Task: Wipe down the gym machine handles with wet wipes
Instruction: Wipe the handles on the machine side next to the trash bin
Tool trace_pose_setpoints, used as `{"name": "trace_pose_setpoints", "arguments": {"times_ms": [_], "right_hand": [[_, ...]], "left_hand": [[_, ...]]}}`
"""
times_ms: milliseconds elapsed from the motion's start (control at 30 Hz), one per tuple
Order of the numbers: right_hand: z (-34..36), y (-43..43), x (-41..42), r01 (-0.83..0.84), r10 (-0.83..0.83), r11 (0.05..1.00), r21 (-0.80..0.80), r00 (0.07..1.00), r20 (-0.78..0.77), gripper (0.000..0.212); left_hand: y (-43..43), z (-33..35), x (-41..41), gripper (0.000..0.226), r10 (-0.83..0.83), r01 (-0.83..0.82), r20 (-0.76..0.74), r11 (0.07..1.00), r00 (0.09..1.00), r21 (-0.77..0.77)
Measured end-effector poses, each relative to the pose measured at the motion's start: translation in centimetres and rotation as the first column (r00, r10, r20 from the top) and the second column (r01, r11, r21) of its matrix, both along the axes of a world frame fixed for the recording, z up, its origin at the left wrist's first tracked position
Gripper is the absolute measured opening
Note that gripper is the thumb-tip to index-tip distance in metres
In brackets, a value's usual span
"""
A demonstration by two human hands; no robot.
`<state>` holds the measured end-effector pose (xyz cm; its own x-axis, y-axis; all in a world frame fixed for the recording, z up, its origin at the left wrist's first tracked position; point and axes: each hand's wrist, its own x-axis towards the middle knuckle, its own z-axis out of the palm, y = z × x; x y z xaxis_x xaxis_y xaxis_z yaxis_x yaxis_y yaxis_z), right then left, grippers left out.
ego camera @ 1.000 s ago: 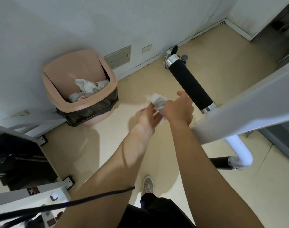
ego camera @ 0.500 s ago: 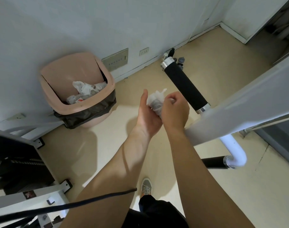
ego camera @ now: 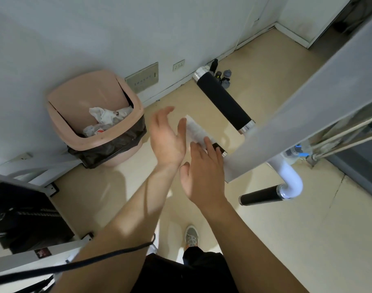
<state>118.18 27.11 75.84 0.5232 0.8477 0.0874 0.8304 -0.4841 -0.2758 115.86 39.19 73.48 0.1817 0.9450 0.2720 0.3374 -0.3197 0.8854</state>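
At nine o'clock, low by the frame's edge: dark weight stack [ego camera: 22,216] inside a white machine frame [ego camera: 32,259], black cable [ego camera: 75,266] slanting across the left forearm. Toward ten o'clock, against the wall: pink bin [ego camera: 92,115] with a black liner, crumpled white waste inside. Dead centre: left hand [ego camera: 167,140], palm open, fingers spread and blurred, gripping nothing. Just beside it, toward one o'clock: white wet wipe [ego camera: 195,130] spread flat, draped over a short black handle [ego camera: 218,148]; wipe's near edge under the right fingertips. Right hand [ego camera: 204,176] flat and released, fingers extended onto the wipe, not clenched round it. Whether the left thumb touches the wipe: cannot tell. At one o'clock: long black foam handle [ego camera: 224,102] with chrome collars, running from the skirting board down to a broad white arm [ego camera: 308,106]. Behind its far end, small dark bottles [ego camera: 223,76] on the floor. At four o'clock: white curved tube [ego camera: 291,178] ending in another black handle [ego camera: 260,196]. At six o'clock: grey shoe [ego camera: 191,237] on beige floor [ego camera: 286,240].
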Motion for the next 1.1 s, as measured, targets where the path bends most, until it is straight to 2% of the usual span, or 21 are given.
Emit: {"name": "trace_pose_setpoints", "arguments": {"times_ms": [33,67,133,200,233,300,367,433,500,567,633,700,767,800,833,900,967,1000,1033,1100], "right_hand": [[-0.2,-0.1,0.0,-0.01,0.01,1.0,0.009,1.0,0.005,0.049],[-0.1,-0.3,-0.1,-0.018,0.018,1.0,0.018,1.0,-0.003,0.052],[-0.1,-0.8,-0.1,-0.041,0.043,0.998,0.047,0.999,-0.026,0.055],[0.1,-1.9,-0.2,-0.037,0.047,0.992,0.123,0.995,-0.082,0.05],[0.4,-2.7,-0.2,-0.012,0.04,0.975,0.22,0.991,-0.126,0.043],[1.5,-4.5,-0.2,0.048,0.023,0.893,0.448,0.988,-0.152,0.026],[2.8,-6.2,-0.1,0.049,-0.013,0.768,0.639,0.998,-0.061,0.018],[3.9,-7.3,0.6,0.1,-0.137,0.646,0.757,0.991,-0.014,0.024],[5.0,-7.7,1.5,0.243,-0.298,0.551,0.798,0.951,-0.083,0.044],[6.6,-7.4,2.0,0.376,-0.362,0.531,0.76,0.911,-0.198,0.069],[9.1,-6.3,2.2,0.517,-0.344,0.567,0.641,0.856,-0.386,0.092],[10.7,-5.0,2.8,0.63,-0.379,0.575,0.522,0.771,-0.512,0.095],[11.1,-4.2,3.5,0.656,-0.42,0.55,0.516,0.752,-0.508,0.087],[11.1,-4.1,3.7,0.649,-0.425,0.545,0.531,0.759,-0.493,0.083],[11.0,-4.1,3.8,0.645,-0.426,0.546,0.535,0.764,-0.485,0.08],[10.7,-4.2,3.9,0.643,-0.431,0.552,0.531,0.765,-0.478,0.076],[10.5,-4.2,4.1,0.638,-0.439,0.552,0.537,0.77,-0.464,0.075],[10.3,-4.2,4.0,0.638,-0.44,0.555,0.534,0.77,-0.462,0.076],[10.2,-4.2,4.0,0.639,-0.44,0.559,0.529,0.769,-0.463,0.076],[10.1,-4.3,4.1,0.637,-0.441,0.565,0.525,0.771,-0.46,0.077]], "left_hand": [[0.7,0.2,-0.6,0.032,-0.13,0.151,-0.106,0.96,0.986,0.235],[1.5,0.6,-1.1,0.039,-0.285,0.349,-0.23,0.879,0.931,0.326],[2.6,2.4,-1.3,0.053,-0.51,0.683,-0.517,0.697,0.687,0.22],[3.3,4.1,-0.5,0.061,-0.481,0.817,-0.787,0.575,0.386,0.05],[3.5,4.8,0.4,0.065,-0.418,0.838,-0.867,0.546,0.272,-0.001],[3.7,5.8,2.4,0.059,-0.284,0.86,-0.951,0.509,0.121,-0.043],[3.1,6.4,4.1,0.038,-0.186,0.879,-0.981,0.476,0.054,-0.042],[2.1,6.6,4.9,0.019,-0.209,0.874,-0.978,0.47,-0.023,-0.121],[1.3,6.4,5.4,0.012,-0.273,0.834,-0.953,0.491,-0.129,-0.253],[0.6,6.5,5.7,0.02,-0.286,0.806,-0.943,0.51,-0.17,-0.3],[-0.8,6.5,5.5,0.029,-0.259,0.816,-0.957,0.519,-0.133,-0.254],[-2.3,5.8,5.4,0.027,-0.307,0.823,-0.952,0.543,0.009,-0.167],[-3.0,5.3,5.2,0.031,-0.363,0.834,-0.921,0.545,0.139,-0.089],[-3.0,5.0,5.2,0.033,-0.328,0.846,-0.932,0.532,0.156,-0.046],[-2.8,5.0,5.0,0.032,-0.289,0.862,-0.948,0.506,0.134,-0.032],[-1.4,5.5,5.2,0.023,-0.345,0.839,-0.937,0.522,0.047,-0.15],[0.4,6.4,6.3,0.021,-0.428,0.753,-0.889,0.528,-0.163,-0.392],[1.3,6.8,7.0,0.022,-0.492,0.672,-0.821,0.506,-0.29,-0.54],[2.1,7.0,7.7,0.022,-0.558,0.587,-0.738,0.472,-0.38,-0.658],[3.0,7.2,8.7,0.017,-0.604,0.485,-0.637,0.423,-0.478,-0.766]]}}
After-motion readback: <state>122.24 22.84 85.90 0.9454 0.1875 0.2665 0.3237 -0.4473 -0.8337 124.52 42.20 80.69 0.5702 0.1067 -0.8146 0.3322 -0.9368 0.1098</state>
